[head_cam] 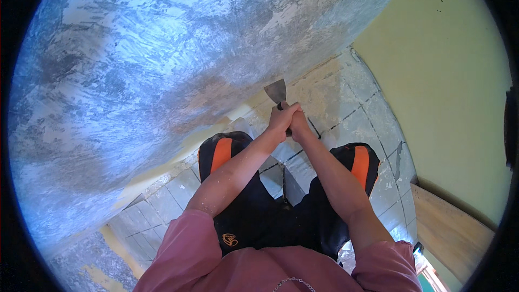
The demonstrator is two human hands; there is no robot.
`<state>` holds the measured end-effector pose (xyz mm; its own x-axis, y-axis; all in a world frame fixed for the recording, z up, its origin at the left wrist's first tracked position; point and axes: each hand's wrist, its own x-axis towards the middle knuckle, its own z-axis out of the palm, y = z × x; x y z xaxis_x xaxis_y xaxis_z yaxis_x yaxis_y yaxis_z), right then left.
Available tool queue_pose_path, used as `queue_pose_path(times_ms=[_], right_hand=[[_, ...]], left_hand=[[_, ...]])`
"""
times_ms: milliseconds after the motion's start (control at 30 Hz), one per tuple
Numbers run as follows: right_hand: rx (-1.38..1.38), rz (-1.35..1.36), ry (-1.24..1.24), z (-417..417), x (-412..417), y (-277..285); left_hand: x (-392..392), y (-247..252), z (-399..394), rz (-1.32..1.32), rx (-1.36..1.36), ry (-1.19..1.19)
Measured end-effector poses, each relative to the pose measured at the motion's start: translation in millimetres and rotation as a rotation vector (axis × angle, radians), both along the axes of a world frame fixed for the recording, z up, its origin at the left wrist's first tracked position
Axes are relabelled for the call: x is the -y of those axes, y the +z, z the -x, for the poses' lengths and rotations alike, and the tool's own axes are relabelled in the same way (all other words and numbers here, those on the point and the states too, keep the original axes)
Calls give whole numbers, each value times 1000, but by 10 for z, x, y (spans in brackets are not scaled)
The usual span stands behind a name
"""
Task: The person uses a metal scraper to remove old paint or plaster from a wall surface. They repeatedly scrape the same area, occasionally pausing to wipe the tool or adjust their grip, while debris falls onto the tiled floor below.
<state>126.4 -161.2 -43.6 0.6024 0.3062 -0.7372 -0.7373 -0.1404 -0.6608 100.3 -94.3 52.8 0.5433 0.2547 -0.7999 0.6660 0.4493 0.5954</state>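
Observation:
A putty knife (276,91) with a wide metal blade and a dark handle points up toward the foot of the scraped, patchy grey wall (162,56). Around its handle my left hand (282,118) is closed. My right hand (299,123) presses against the left one, fingers overlapping, so both hold the tool. The handle's end shows below the hands. Whether the blade's edge touches the wall cannot be told. Yellowish paint (194,138) remains along the wall's lower edge, near the blade.
Dusty grey floor tiles (365,109) with dark joints lie below, between and beyond my knees. A yellow-green wall (438,69) rises on the right and meets the grey wall in a corner. A wooden board (450,227) stands against it at the lower right.

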Motion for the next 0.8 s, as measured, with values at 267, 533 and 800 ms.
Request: queue_pose_path(times_ms=[267,533,800], right_hand=[[35,-89,-190,58,-55,511],[311,-122,-32,-137,83,-51],[74,-141,-156,92,-164,564]], left_hand=[[-12,-216,-105,-1,-31,48],[33,-205,-133,97,97,41],[-129,-96,-27,67,65,97]])
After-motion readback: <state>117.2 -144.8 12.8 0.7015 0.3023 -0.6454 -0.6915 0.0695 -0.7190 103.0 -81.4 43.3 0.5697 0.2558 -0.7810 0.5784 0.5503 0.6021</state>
